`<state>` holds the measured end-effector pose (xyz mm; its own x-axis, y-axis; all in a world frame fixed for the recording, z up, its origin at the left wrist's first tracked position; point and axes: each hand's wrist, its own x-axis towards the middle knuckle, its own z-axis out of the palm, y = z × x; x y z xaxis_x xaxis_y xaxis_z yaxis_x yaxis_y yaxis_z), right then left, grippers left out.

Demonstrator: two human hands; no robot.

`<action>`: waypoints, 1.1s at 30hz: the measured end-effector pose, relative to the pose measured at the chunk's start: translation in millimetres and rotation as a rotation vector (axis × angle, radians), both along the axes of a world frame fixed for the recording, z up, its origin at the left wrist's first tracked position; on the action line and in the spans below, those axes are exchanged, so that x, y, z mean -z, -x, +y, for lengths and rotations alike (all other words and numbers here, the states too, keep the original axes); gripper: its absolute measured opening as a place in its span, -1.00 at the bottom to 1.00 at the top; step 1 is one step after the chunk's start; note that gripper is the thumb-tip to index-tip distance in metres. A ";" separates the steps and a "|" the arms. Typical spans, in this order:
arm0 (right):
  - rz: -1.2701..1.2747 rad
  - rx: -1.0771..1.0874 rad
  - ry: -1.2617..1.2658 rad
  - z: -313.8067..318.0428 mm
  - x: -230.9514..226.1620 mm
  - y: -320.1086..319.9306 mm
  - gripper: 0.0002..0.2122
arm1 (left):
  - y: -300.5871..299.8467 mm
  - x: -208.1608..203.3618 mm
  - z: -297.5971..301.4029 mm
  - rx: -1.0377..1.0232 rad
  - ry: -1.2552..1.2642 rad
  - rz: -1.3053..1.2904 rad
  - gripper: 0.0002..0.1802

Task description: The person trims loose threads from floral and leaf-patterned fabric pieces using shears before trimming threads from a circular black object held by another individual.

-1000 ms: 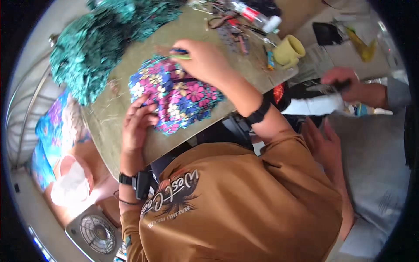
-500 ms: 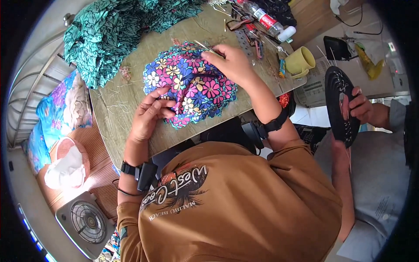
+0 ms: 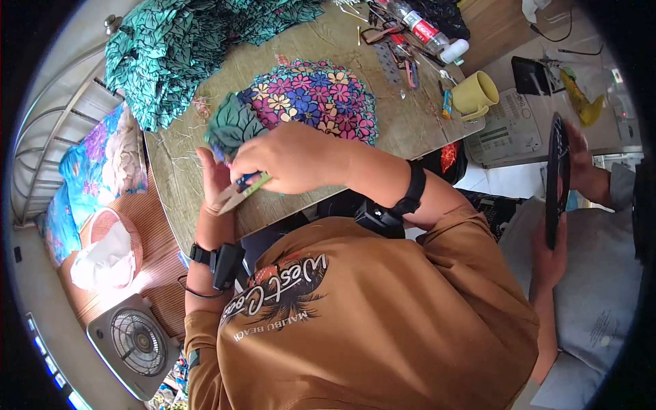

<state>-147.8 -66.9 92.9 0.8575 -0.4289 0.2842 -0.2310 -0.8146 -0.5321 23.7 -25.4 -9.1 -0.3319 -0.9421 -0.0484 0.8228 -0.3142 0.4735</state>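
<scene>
A flowered cloth piece point(image 3: 318, 96) in pink, blue and cream lies on the table. At its left end, a green leaf-patterned cloth point(image 3: 236, 126) is lifted and a little blurred; I cannot tell whether the two are joined. My right hand point(image 3: 290, 157) reaches across to the left, closed around small thread snips point(image 3: 242, 193), their blades pointing down toward my left wrist. Under it, my left hand point(image 3: 213, 174) holds its thumb up beside the lifted cloth. My right hand and the cloth hide its fingers, so its grip does not show.
A big heap of green leaf-patterned cloth point(image 3: 164, 65) covers the table's far left. A plastic bottle point(image 3: 420, 27), a yellow mug point(image 3: 475, 94) and small tools stand at the right. A fan point(image 3: 133, 345) is at lower left. Another person's hand point(image 3: 550, 253) holds a black shoe sole point(image 3: 557, 178).
My right hand has swung left and nearer with the snips, over my left hand. The cloth's left end is now lifted, showing green. The co-worker's sole has turned edge-on.
</scene>
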 end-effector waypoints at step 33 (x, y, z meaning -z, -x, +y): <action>0.276 0.239 -0.168 13.5 15.5 24.7 -0.79 | -13.2 11.5 -6.3 0.100 -0.039 0.206 -0.52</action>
<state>-172.5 -53.4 77.4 0.7622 -0.6465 -0.0338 -0.5563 -0.6273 -0.5450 36.9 -31.6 -20.6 -0.4302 -0.9027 -0.0061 0.8647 -0.4140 0.2846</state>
